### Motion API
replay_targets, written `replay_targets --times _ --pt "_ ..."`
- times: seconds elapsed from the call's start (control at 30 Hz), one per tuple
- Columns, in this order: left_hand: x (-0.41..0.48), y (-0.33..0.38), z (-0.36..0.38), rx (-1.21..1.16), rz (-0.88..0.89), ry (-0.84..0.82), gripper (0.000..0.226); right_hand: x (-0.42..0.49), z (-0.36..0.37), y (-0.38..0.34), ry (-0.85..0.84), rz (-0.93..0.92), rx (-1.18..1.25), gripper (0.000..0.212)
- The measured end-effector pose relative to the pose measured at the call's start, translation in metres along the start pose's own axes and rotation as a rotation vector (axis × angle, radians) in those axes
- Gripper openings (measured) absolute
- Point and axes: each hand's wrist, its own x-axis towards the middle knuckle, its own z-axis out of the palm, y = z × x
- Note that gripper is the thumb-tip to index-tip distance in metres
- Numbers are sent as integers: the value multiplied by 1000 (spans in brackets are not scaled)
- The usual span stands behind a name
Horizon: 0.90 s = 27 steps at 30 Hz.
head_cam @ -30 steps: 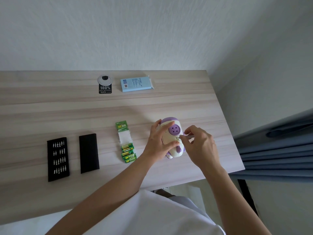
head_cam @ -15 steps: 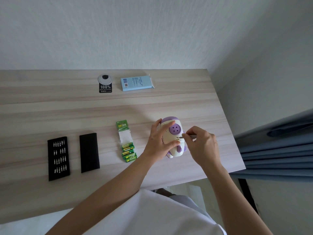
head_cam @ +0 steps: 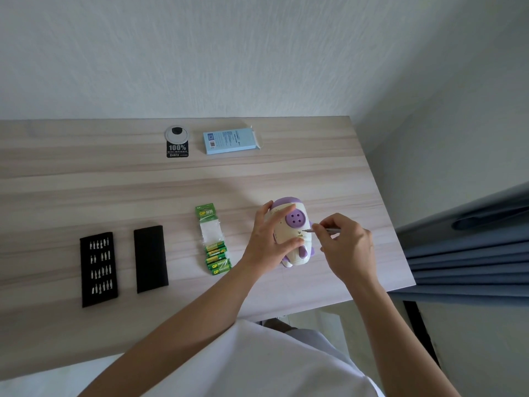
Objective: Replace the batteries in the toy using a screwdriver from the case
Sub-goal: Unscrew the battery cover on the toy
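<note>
The counter (head_cam: 86, 196) is pale wood-grain, matt and smooth, and the wall (head_cam: 229, 53) behind it is white and roughly textured. The toy (head_cam: 296, 220) is smooth cream and purple plastic with a faint sheen, the screwdriver (head_cam: 329, 230) a thin shaft of grey metal, and the battery pack (head_cam: 213, 242) glossy green card with clear crinkled film. The bit tray (head_cam: 98, 299) and case cover (head_cam: 150, 259) are matt black, the bits (head_cam: 99, 244) bright metal; the blue box (head_cam: 230, 140) is matt card, the curtain (head_cam: 472, 262) and shirt (head_cam: 257, 362) cloth.

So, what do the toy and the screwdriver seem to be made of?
Toy: probably hard plastic, a smooth cream and purple shell with a soft sheen.
Screwdriver: looks like metal, a thin grey shaft with a slight glint; too small to be sure.
</note>
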Motion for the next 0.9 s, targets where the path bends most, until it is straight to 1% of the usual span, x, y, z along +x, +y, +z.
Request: replay_targets --times 0.13,0.3,0.4,0.53,0.77,0.9 --pt "-2 4 0 3 11 0 72 0 -2 2 -3 28 66 13" --pt "-5 5 0 80 -12 11 74 2 -10 8 -76 206 354 5" --pt "-6 10 0 149 -41 31 76 6 -13 14 -120 267 468 5" --pt "-11 15 6 219 15 132 75 23 -16 24 -180 273 596 9" --pt "-25 24 27 271 22 319 63 58 -10 48 -382 306 808 16" --pt "-31 34 40 257 -86 446 52 71 3 59 -537 304 863 18"
